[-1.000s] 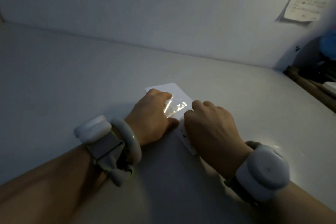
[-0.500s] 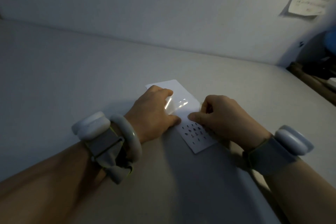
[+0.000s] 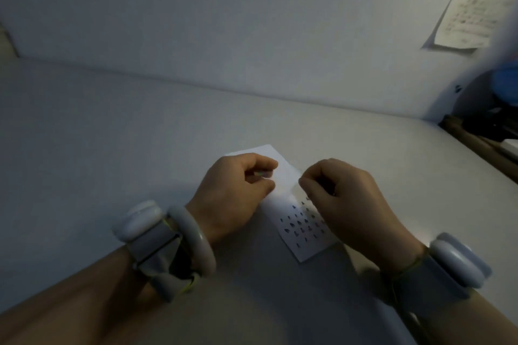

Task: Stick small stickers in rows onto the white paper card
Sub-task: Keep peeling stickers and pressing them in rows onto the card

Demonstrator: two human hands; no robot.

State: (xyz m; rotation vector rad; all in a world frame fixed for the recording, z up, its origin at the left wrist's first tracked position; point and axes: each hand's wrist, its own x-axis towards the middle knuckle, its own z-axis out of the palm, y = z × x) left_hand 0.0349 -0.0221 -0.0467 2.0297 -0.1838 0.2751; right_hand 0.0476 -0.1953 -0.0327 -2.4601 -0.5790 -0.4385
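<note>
Two hands work at the middle of a pale counter, which fills most of my head view and runs back to a pale wall at 12 o'clock. Light is dim, detail soft. A handwritten paper note hangs on the wall at 2 o'clock; its writing is too blurred for me to read. Dark clutter sits off the counter's edge at 3 o'clock; I cannot tell what it is.

My left hand lies at about 9 o'clock of the white paper card, fingers curled, thumb and forefinger tips brought together over the card's far half. Something small with a faint greenish glint shows between those tips; I cannot tell what it is. On that wrist I see a pale bangle and, behind it, a strapped white puck-shaped device.

My right hand sits at 3 o'clock of the card, fingers curled inward, tips pinched close together just above the card's middle. Whether a sticker is held there I cannot tell. Its wrist carries a second white device on a grey strap.

Card lies flat on the counter between the two hands, long axis running from 11 o'clock to 5 o'clock. The near half bears small dark stickers in several rows; the far half looks bare where it is visible.
</note>
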